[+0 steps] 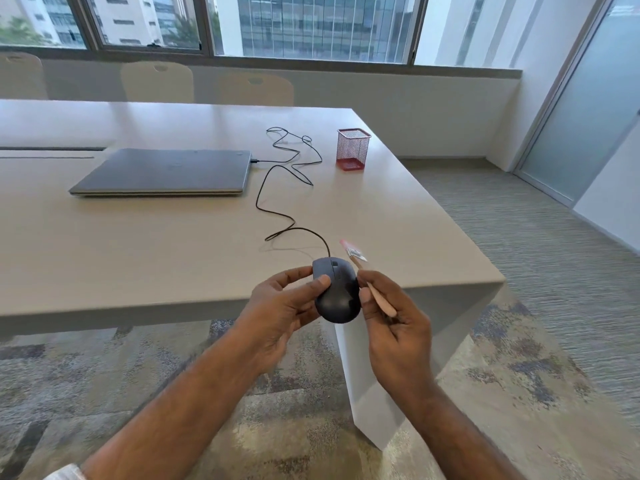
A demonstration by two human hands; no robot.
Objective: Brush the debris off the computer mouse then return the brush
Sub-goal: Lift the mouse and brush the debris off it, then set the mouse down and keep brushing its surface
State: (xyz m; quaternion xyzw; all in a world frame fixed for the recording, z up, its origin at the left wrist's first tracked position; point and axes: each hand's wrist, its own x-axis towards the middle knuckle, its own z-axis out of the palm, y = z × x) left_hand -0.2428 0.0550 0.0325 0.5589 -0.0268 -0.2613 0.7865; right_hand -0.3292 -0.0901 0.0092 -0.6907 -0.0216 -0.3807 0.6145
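Left hand (277, 306) grip pinches mouse (337, 294); right hand (394, 323) grip pinches brush (372, 285). Brushing step; next, likely sweep bristles across shell.

Dark grey mouse (336, 292), pink-bristled tan brush (367, 275), red mesh pen holder (352, 148), grey laptop (166, 171).

Worn on my head, the single wide-angle camera looks forward and down, close over my hands, across the pale rectangular table (138, 244) toward the far windows (311, 26).
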